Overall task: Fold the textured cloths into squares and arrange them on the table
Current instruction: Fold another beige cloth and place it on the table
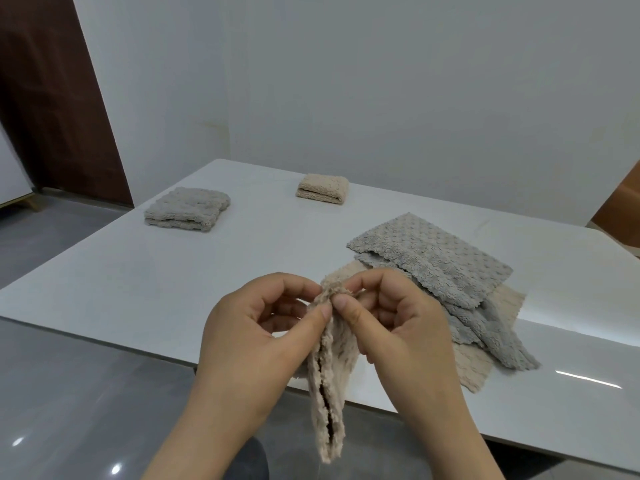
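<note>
Corner-matching on the beige cloth (329, 393) at the table (242, 265) edge.
Left hand (256, 327) and right hand (398, 327) each pinch its top between thumb and fingertips, other fingers curled; it hangs doubled before the near edge. Best to even both hanging edges before laying it flat and creasing. Grey square (187, 211) and beige square (322, 188) lie far back; pile (450, 271) at right.

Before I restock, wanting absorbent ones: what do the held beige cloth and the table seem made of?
Beige cloth: likely plush microfibre or terry, given its fuzzy pile and limp hang. Table: glossy white, perhaps stone or laminate; it mirrors light.
</note>
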Demonstrator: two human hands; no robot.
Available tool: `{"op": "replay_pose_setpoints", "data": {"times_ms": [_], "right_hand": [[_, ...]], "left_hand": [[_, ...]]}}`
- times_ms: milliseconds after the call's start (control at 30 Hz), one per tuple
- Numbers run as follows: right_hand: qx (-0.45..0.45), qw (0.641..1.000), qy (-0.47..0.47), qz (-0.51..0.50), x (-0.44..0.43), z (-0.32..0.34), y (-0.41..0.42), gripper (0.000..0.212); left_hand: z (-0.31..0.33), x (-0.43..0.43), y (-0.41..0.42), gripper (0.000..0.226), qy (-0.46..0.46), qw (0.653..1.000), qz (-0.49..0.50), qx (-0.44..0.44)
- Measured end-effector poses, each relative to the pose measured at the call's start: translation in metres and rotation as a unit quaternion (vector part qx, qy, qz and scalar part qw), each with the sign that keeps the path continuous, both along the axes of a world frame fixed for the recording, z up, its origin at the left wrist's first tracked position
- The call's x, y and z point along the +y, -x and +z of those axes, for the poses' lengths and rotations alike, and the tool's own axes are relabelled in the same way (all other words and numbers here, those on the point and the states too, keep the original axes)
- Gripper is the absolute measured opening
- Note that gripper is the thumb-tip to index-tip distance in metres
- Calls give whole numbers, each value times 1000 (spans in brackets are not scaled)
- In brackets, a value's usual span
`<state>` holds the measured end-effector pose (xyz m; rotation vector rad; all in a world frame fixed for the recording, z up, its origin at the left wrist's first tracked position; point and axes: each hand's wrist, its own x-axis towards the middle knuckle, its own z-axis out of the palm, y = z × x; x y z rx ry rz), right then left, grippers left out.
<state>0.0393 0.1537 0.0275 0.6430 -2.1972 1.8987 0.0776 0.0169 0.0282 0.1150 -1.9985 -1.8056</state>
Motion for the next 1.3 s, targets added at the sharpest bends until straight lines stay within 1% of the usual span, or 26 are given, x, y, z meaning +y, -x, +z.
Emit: {"op": "replay_pose_setpoints", "data": {"times_ms": [133,233,433,633,700,800,933,1033,1100,1200,1300], "right_hand": [[5,1000,-10,3,-1,0,-1,6],[0,1000,-23,11,1,1,0,7],[-39,992,-112,40,18,-2,7,13],[-68,982,-172,23,29,-4,16,17],[-66,979,-190,20,31,-5,18,17],[-46,976,-215,5,34,-6,20,14],[22,963,-266,-30,39,-7,22,18],[72,954,-288,-51,36,-8,23,25],[67,962,-263,-43,33,-9,24,27],[32,980,-194,-17,27,-13,22,30],[20,988,-148,-24,21,-16,20,25]], "left_hand": [[-2,-2,1,12,29,1000,2,3],[-2,-4,1,6,33,999,-7,9],[-1,-13,0,11,66,997,-16,25],[3,-25,-2,6,30,998,-40,41],[5,-29,-3,7,33,998,-41,41],[5,-36,-3,9,36,998,-30,38],[1,-43,-1,15,66,998,3,19],[-7,-45,3,4,106,994,33,6],[-13,-43,5,6,134,990,47,-3],[-20,-40,9,9,140,988,57,-17],[-28,-38,10,12,145,988,55,-9]]}}
